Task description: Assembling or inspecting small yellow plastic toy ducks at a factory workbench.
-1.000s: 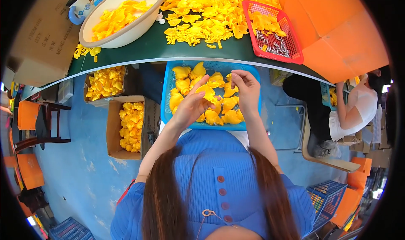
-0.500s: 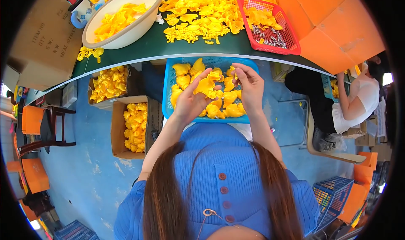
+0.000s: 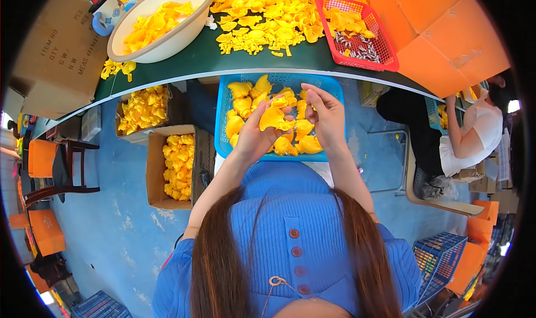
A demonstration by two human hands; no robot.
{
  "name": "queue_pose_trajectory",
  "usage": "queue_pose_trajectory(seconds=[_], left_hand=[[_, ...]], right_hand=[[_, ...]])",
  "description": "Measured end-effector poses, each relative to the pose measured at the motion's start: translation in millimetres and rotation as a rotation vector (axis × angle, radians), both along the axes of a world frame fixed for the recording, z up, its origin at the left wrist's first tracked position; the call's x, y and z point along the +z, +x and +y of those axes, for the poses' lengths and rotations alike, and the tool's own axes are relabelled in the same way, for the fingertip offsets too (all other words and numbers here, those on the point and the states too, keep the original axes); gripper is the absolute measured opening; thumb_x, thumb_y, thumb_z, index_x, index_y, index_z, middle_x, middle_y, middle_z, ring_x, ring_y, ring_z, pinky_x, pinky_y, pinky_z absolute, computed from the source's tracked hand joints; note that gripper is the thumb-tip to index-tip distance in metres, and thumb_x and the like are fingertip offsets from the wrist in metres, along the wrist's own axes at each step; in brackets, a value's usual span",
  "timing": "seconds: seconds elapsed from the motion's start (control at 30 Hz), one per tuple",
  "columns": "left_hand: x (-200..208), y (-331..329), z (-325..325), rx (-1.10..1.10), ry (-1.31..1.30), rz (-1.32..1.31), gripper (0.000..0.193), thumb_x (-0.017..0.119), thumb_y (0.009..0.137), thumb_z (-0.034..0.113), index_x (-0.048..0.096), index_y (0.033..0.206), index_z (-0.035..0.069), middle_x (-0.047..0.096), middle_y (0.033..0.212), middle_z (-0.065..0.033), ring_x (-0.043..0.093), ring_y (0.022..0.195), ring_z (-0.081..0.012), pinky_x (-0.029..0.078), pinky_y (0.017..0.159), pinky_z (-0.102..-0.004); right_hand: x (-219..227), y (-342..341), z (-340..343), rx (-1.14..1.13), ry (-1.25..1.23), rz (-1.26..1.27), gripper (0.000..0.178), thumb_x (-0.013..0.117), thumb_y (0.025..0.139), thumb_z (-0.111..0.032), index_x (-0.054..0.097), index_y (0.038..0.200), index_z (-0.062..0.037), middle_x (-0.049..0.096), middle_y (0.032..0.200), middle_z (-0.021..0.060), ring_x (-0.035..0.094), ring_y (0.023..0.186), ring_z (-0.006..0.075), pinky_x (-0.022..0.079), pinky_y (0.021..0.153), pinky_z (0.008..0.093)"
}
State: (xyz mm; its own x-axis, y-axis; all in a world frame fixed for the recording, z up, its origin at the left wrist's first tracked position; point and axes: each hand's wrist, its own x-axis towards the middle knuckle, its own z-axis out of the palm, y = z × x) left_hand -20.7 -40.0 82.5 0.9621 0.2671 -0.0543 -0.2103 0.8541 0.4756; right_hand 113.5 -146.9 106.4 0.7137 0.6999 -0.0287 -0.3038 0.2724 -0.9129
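Over a blue plastic basket [image 3: 224, 145], my left hand [image 3: 252, 135] is closed on a yellow plastic shell [image 3: 273, 118], a thin curved half with its hollow side showing. A smaller yellow part [image 3: 282, 102] sits at the shell's upper edge, by my left fingertips. Just to the right, my right hand [image 3: 325, 117] has thumb and fingers drawn together in a pinch; whatever lies between the fingertips is too small to make out. Beneath both hands, the basket holds several rounded yellow plastic pieces [image 3: 310, 145].
Ahead, a green-topped table [image 3: 167, 72] bears heaped yellow parts [image 3: 273, 11], a cream basin [image 3: 162, 53] and a red basket [image 3: 357, 61] with small metal pieces. Cartons [image 3: 153, 189] of yellow pieces stand at left. Orange boxes [image 3: 441, 44] rise at right, near a seated person [image 3: 474, 128].
My right hand has shifted slightly left, closer to the shell. The shell in my left hand has turned a little.
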Motion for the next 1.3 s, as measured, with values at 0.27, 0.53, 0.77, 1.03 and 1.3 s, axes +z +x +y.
queue_pose_trajectory(seconds=[0.27,0.53,0.77,1.03,1.3], left_hand=[[0,0,0,0.12,0.077,0.087,0.04,0.036,0.096,0.03,0.039,0.129,0.008,0.054,0.113,-0.0058,0.05,0.103,-0.0169,0.036,0.091,-0.0339],[3,5,-7,0.323,0.319,0.049,0.048,0.055,0.089,0.014,0.034,0.132,0.012,0.046,0.114,-0.0021,0.045,0.104,-0.0117,0.036,0.089,-0.0264],[10,3,-12,0.526,0.782,0.057,0.053,0.067,0.079,0.001,0.042,0.125,0.009,0.042,0.117,-0.0057,0.045,0.108,-0.0118,0.048,0.082,-0.0243],[14,3,-14,0.593,0.928,-0.032,0.047,0.068,0.076,-0.002,0.047,0.117,0.007,0.041,0.123,-0.0109,0.044,0.117,-0.0195,0.053,0.084,-0.0273],[13,1,-15,0.715,1.146,-0.023,0.054,0.075,0.07,0.003,0.049,0.117,0.006,0.046,0.119,-0.01,0.049,0.112,-0.0185,0.052,0.083,-0.0254]], right_hand=[[-8,3,0,0.048,-0.036,0.036,0.026,0.061,0.087,-0.015,0.063,0.107,0.0003,0.051,0.067,-0.002,0.042,0.056,0.0043,0.03,0.047,0.018],[2,-4,-3,0.058,-0.036,0.044,0.025,0.06,0.087,-0.014,0.063,0.108,0.0006,0.055,0.069,0.0005,0.047,0.058,0.005,0.037,0.05,0.0188],[2,-8,-2,0.136,0.037,0.064,0.024,0.053,0.088,-0.009,0.062,0.108,0.0024,0.06,0.076,0.0041,0.054,0.063,0.0086,0.042,0.056,0.0213],[10,-20,1,0.053,-0.049,-0.189,0.023,0.059,0.083,-0.002,0.062,0.105,0.0032,0.065,0.092,0.0097,0.061,0.078,0.0125,0.049,0.071,0.0233],[12,-24,0,0.053,-0.044,-0.223,0.015,0.064,0.08,-0.001,0.065,0.095,0.0033,0.066,0.092,0.0099,0.063,0.083,0.0132,0.05,0.076,0.0245]])
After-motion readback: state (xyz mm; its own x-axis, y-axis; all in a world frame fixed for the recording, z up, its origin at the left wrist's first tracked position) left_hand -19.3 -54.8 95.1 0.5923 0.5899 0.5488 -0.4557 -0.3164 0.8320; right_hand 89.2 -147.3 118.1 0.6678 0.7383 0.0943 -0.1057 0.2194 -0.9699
